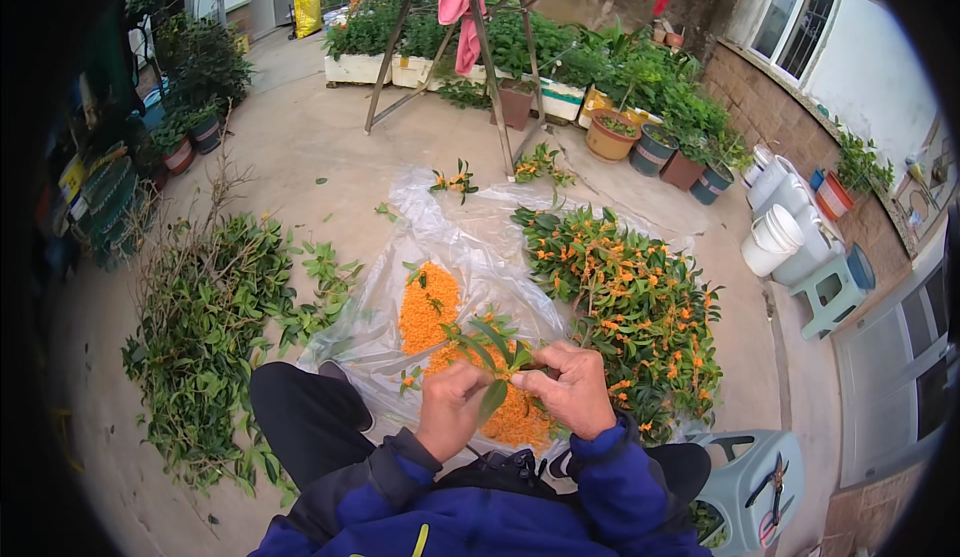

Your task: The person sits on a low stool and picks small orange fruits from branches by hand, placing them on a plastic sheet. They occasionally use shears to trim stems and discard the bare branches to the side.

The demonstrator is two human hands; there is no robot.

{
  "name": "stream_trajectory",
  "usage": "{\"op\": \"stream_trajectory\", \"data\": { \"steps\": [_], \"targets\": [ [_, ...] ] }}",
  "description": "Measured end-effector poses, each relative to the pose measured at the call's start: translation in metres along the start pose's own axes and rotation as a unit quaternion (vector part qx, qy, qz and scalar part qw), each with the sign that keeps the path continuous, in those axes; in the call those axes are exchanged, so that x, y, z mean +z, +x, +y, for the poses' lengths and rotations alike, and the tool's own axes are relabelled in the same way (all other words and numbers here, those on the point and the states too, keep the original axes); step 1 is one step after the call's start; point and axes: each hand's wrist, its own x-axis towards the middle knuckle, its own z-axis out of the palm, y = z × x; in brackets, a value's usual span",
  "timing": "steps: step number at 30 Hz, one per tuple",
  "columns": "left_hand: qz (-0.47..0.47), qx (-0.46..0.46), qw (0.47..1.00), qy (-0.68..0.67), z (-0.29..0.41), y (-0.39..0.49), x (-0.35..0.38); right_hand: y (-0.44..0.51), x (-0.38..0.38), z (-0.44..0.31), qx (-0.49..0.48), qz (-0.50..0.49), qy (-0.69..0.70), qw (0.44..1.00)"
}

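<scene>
Between my two hands is a small leafy sprig [491, 347] with a few orange blossoms at its middle. My left hand [454, 403] grips it from the left, and my right hand [566, 388] pinches it with thumb and finger from the right. Beneath them, loose orange blossoms [517, 418] lie on a clear plastic sheet [480, 234]; another heap of blossoms [427, 306] lies just beyond. Cut branches with orange flowers [637, 309] are piled to the right. On the left is a pile of green leafy branches [210, 317] with bare twigs.
Pruning shears [776, 486] rest on a grey-blue plastic stool [727, 467] at my lower right. A metal rack [487, 84] with hanging cloths stands ahead, before planters [420, 73] and pots [611, 137]. A white bucket [772, 240] and a green stool [829, 294] are at the right.
</scene>
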Motion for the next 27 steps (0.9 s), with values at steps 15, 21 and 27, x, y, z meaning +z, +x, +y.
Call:
{"op": "stream_trajectory", "data": {
  "steps": [15,21,27],
  "targets": [
    [-0.031,0.061,0.998,0.015,0.01,-0.002,-0.005,-0.011,0.015,0.017,0.187,-0.019,0.325,0.927],
    [-0.037,0.07,0.997,-0.017,0.021,-0.01,-0.003,-0.022,0.011,0.022,0.269,-0.041,0.441,0.855],
    [-0.054,0.033,0.997,-0.05,0.022,-0.026,0.009,-0.043,0.003,0.021,0.293,-0.027,0.525,0.799]
  ]
}}
